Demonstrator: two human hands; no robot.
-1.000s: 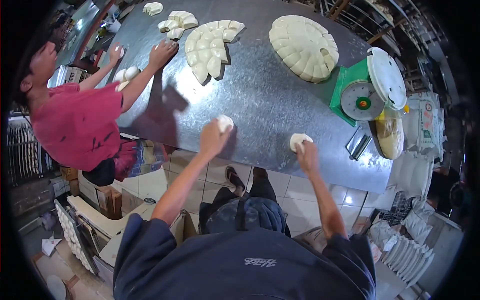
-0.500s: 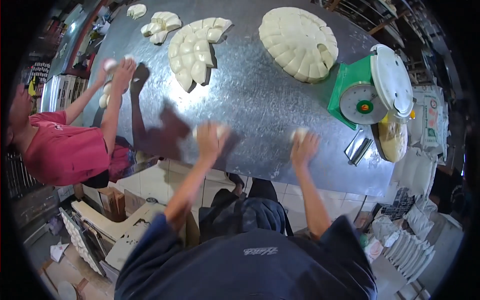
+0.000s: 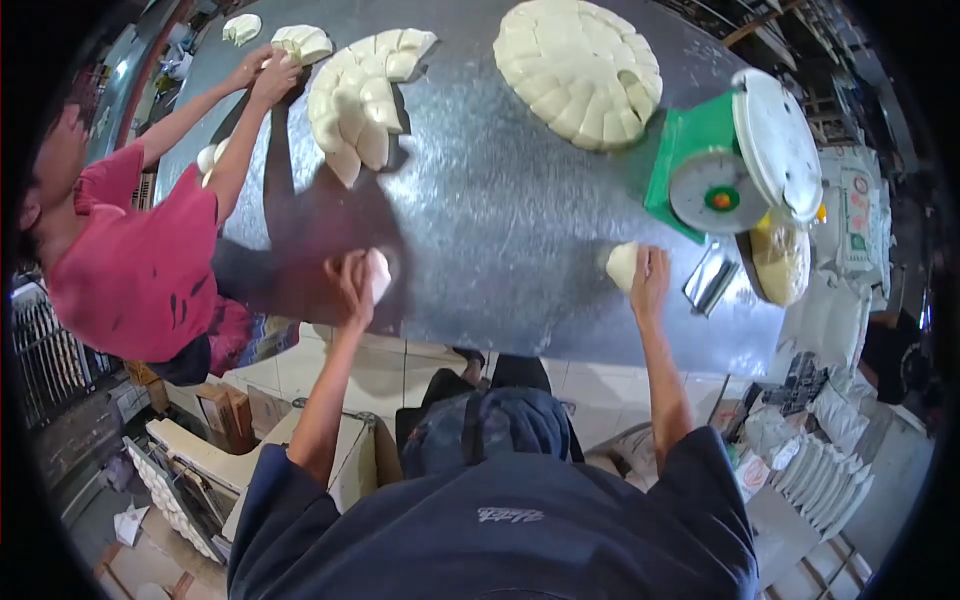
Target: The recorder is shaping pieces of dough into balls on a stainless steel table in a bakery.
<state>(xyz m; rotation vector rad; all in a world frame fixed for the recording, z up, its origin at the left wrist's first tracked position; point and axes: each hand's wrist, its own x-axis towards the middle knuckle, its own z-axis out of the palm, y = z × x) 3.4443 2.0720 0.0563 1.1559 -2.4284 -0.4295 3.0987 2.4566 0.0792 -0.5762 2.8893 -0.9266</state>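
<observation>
A broad metal desk (image 3: pixel 510 230) fills a crowded workroom as a person in a dark shirt (image 3: pixel 490 490) works along its front edge. The left hand (image 3: pixel 350 287) curls its fingers around a dough piece (image 3: pixel 379 276) just inside that edge, toward the left; the right hand (image 3: pixel 651 281) grasps a second piece (image 3: pixel 621 266) by its side, short of the front right corner. The hands now stand wider apart than a moment earlier, so each piece is worked separately, with a long run of metal between. A metal scraper (image 3: pixel 711 279) and green scale (image 3: pixel 683 165) limit room on the right; a scored dough round (image 3: pixel 575 75) lies toward the far edge. At the left edge, a co-worker in red (image 3: pixel 140 255) touches a small dough cluster (image 3: pixel 306 42).
</observation>
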